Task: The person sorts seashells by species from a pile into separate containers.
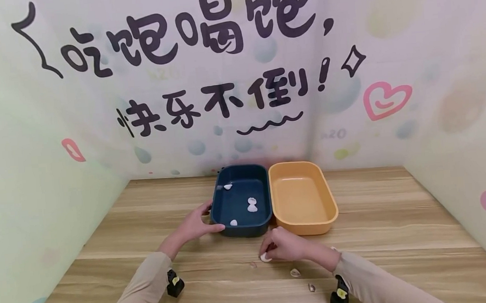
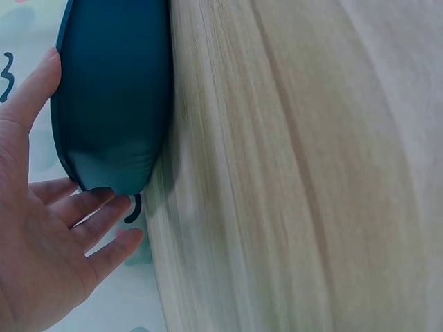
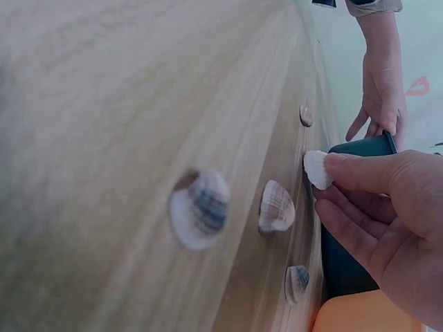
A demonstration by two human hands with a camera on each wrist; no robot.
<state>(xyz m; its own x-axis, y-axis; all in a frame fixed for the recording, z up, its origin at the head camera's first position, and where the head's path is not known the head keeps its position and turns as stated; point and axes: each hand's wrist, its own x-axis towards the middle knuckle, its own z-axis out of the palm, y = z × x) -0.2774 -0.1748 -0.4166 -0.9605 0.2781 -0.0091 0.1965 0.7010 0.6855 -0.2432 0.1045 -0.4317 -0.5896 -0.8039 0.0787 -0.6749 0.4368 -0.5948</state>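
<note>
My right hand (image 1: 285, 244) pinches a white seashell (image 3: 318, 170) between thumb and fingers, just above the table in front of the two bins. Around the near left corner of a dark blue bin (image 1: 246, 230), my left hand (image 1: 196, 224) rests with fingers spread. Its thumb touches the near side and its fingers the left side, as the left wrist view also shows. Several white shells (image 1: 252, 208) lie inside the blue bin. On the table, near the right hand, are loose shells, among them a dark-banded shell (image 3: 201, 209) and a ribbed shell (image 3: 277, 206).
An orange-yellow bin (image 1: 302, 201) with nothing in it stands against the blue bin's right side. Both are close to the printed back wall (image 1: 247, 146). Similar walls flank the wooden table (image 1: 219, 286) on the left and right.
</note>
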